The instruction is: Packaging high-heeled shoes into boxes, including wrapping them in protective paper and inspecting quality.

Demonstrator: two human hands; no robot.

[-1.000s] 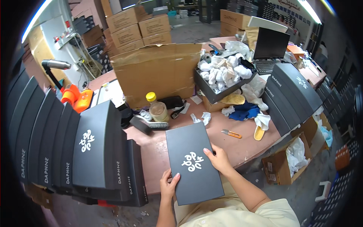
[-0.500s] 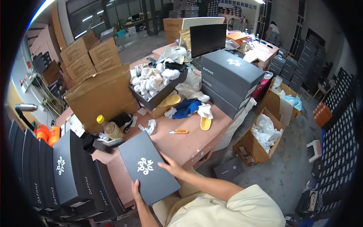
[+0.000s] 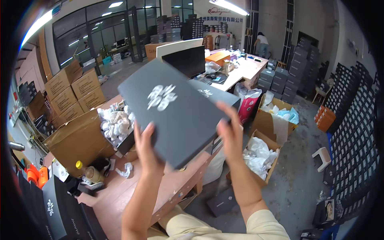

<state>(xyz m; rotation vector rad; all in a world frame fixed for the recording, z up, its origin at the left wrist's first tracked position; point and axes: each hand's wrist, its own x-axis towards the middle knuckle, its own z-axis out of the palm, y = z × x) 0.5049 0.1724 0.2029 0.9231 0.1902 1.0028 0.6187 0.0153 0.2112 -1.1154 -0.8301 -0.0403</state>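
Gripping dark box lid [image 3: 176, 112]: left hand [image 3: 147, 150], right hand [image 3: 231, 134]; above reddish worktable [image 3: 124, 192], cluttered warehouse.

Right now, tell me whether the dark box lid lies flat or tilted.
Tilted: the dark box lid is raised off the table, held by both hands.

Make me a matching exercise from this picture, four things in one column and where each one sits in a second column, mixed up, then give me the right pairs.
Things:
1. dark box lid
2. yellow-capped bottle
3. white stool
4. open carton of white wrapping

Places:
A. on the floor at the right, near the dark stacked boxes
B. on the floor just right of the table
C. raised in the air between the left hand and the right hand
D. on the reddish table, at its left end

Pairs: 1-C, 2-D, 3-A, 4-B
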